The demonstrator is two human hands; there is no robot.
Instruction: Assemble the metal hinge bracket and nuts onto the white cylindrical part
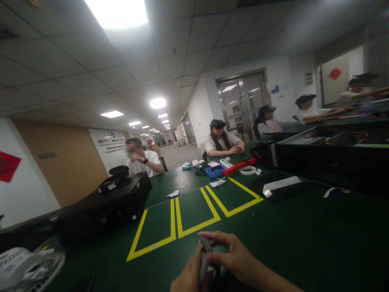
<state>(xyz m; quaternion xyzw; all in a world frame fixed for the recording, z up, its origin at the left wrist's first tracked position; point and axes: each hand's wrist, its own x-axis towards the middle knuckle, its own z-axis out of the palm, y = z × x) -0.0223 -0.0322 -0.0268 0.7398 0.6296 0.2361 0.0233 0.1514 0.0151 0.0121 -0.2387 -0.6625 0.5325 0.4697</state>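
Note:
Low in the picture, at the near edge of the green table, both of my hands are closed around one small grey, metallic-looking part [206, 244]; its exact kind is not clear. My left hand [189, 271] supports it from the left and below. From the right, my right hand [235, 254] grips its upper end, with thumb and fingertips touching it. The lower portion of the part is partly covered by my fingers and blurred.
Yellow tape outlines [199, 228] mark the green table ahead. A black case [121, 207] stands left, near a white basket [57, 265]. A blue tray [214, 172], red object [240, 166] and tape roll [247, 170] lie farther back. Several people sit around.

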